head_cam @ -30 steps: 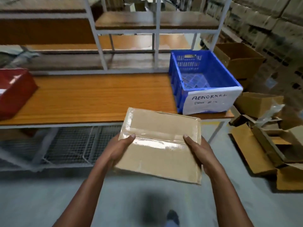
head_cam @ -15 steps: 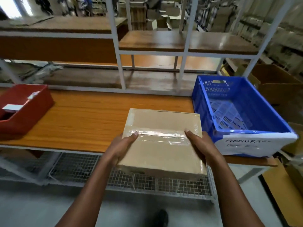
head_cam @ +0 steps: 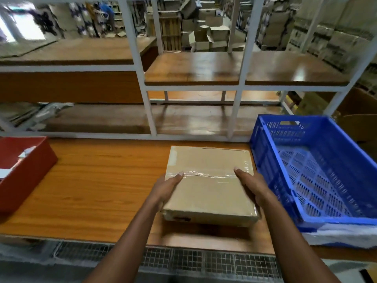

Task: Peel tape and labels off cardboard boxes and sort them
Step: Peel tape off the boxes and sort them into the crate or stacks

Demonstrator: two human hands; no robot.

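Flat cardboard box (head_cam: 210, 186) over wooden table (head_cam: 98, 186), left hand (head_cam: 166, 187) and right hand (head_cam: 252, 185) clasping its side edges, thumbs on clear tape (head_cam: 208, 175), blue crate (head_cam: 318, 172) just beside at 3 o'clock, red bin (head_cam: 24, 172) well apart at 9 o'clock, bare tabletop between.

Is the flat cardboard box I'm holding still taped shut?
Shut. Clear tape runs unbroken across the top of the flat brown cardboard box, between the left hand and right hand.

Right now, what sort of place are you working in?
Likely a warehouse sorting bench: stacked cartons behind the racks, a blue crate and red bin on the bench, and a taped box in hand.
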